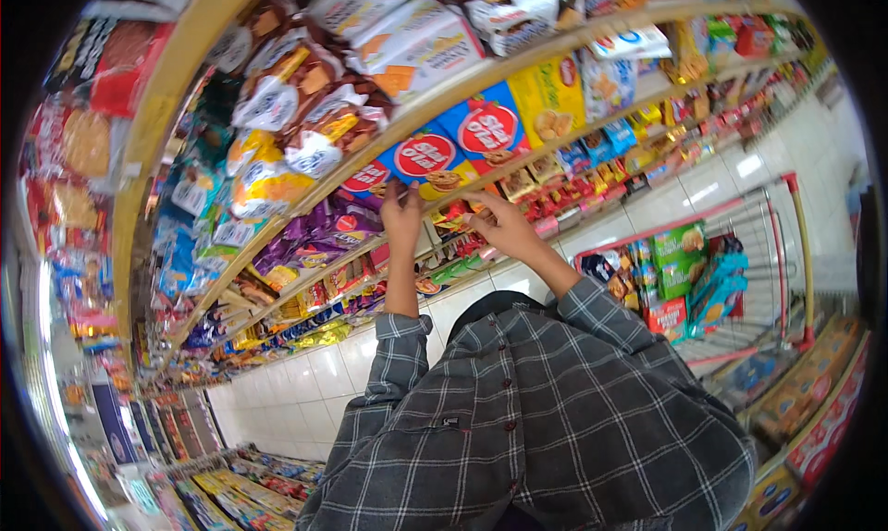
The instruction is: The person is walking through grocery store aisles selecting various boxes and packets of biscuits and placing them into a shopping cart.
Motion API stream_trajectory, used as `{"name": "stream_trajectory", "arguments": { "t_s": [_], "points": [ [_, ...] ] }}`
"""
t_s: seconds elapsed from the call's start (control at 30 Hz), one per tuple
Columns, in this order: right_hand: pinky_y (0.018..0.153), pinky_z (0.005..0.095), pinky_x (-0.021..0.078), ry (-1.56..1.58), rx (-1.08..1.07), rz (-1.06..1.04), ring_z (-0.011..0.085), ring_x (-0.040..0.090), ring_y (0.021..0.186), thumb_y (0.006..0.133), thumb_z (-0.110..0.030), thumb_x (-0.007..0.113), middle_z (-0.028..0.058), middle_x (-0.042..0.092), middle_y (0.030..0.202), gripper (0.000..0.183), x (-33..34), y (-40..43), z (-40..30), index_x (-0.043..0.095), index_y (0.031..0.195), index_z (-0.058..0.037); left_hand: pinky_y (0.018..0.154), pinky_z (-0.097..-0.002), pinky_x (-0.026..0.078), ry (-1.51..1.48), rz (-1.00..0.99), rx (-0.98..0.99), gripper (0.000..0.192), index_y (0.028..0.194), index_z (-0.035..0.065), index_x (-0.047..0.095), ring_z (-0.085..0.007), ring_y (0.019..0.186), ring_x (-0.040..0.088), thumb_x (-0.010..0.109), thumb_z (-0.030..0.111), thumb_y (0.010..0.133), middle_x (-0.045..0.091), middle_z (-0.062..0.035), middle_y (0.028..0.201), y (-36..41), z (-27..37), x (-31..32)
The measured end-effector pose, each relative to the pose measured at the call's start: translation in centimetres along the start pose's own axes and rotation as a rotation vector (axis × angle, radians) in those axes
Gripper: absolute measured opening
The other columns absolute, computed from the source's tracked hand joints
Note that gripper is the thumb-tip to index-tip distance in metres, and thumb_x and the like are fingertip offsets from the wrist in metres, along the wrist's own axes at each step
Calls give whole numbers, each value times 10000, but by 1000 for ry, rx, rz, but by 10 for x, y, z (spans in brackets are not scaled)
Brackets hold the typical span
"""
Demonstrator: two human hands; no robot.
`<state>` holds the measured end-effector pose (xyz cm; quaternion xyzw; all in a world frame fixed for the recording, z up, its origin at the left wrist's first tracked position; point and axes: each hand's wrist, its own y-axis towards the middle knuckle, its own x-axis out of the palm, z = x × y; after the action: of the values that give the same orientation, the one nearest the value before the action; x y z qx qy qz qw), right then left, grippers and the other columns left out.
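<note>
My left hand (401, 212) is raised to a wooden-edged shop shelf, its fingertips at the lower front of a blue and yellow biscuit pack (424, 158) with a round red label. Whether the fingers grip the pack cannot be told. To the right, my right hand (501, 224) is at the lip of the same shelf, thumb and fingers bent and apart, with nothing seen in it. Another blue pack with a red label (489, 130) and a yellow biscuit pack (551, 101) stand beside the first. Purple snack packs (319, 233) lie left of my left hand.
Brown and white snack bags (305, 94) fill the shelf above. Small red packets (596, 184) line a lower shelf. A wire shopping cart (777, 267) with red trim stands at the right on the tiled floor, holding green boxes (680, 257) and teal packs (721, 288). More shelving is behind.
</note>
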<state>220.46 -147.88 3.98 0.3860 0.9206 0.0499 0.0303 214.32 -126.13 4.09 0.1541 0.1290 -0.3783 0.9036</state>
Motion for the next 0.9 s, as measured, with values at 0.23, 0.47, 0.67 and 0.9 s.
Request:
{"name": "stream_trajectory", "arguments": {
  "t_s": [0.23, 0.47, 0.67, 0.9],
  "points": [
    [653, 311, 508, 50, 189, -11, 148, 658, 750, 911, -215, 614, 93, 676, 789, 217, -41, -72, 68, 667, 1003, -26, 802, -317, 476, -27, -3, 93, 281, 1071, -45, 556, -178, 888, 581, 629, 178, 917, 635, -108, 1011, 4, -17, -17],
    [742, 343, 509, -214, 477, 647, 233, 665, 802, 859, -166, 599, 151, 682, 845, 196, -105, -237, 161, 671, 967, -19, 863, -361, 454, 172, 126, 379, 161, 1024, -36, 564, -246, 956, 574, 594, 67, 905, 597, -125, 1032, -95, 6, 37],
    [856, 424, 493, -450, 925, 639, 399, 624, 981, 769, -301, 688, 260, 647, 1024, 436, -86, -299, 262, 607, 1056, 18, 812, -300, 453, 257, -659, -112, 279, 971, -34, 645, -158, 834, 586, 542, 225, 972, 653, -90, 853, -187, -116, 2],
    [650, 362, 526, -125, 1024, 969, 253, 656, 764, 854, -454, 624, 195, 640, 1063, 647, -84, -327, 333, 478, 1349, -65, 741, -292, 478, 395, -936, -504, 348, 1023, -16, 668, -157, 849, 599, 521, 290, 953, 658, -88, 884, -280, -241, -139]
  ]
}}
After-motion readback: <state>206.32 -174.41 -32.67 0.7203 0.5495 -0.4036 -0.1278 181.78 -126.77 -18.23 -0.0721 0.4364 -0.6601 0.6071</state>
